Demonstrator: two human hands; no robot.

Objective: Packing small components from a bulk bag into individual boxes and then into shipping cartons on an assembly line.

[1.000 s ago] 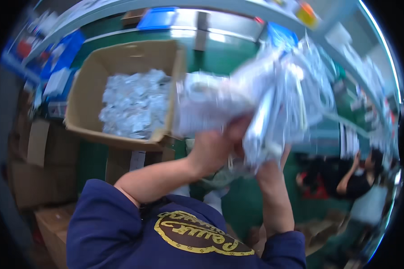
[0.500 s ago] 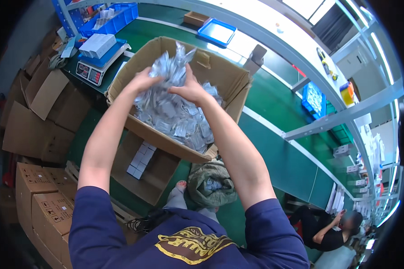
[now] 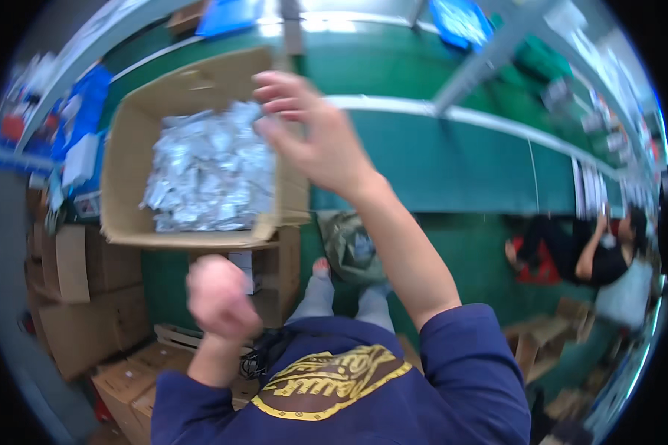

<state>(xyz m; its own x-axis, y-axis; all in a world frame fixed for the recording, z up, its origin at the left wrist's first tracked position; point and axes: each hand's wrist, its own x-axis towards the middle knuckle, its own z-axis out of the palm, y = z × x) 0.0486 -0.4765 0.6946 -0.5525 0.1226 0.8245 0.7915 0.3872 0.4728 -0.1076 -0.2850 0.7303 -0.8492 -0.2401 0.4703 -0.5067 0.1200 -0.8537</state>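
Fingers (image 3: 280,90) of the right hand (image 3: 312,137) were loosely parted by the right side of the box (image 3: 130,163); the left hand (image 3: 221,297), blurred, hung off its near side, its grip impossible to tell. Silvery packets (image 3: 208,174) lay heaped inside the box, at left.

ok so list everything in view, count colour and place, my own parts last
large cardboard box: one, brown, upper left
small packets: many, silvery, heaped in that box
lower carton: one, brown, under the box
cartons: several, brown, lower left
sack: one, dull green, right of the lower carton
blue trays: at least two, blue, top edge
worktop: at least one, green, upper middle
metal frame: uncounted, pale grey, top right
co-worker: one, dark clothes, seated at right
shirt: one, navy, bottom
left hand: one, bare, blurred, below the box's near edge
right hand: one, bare, open, at the box's right side
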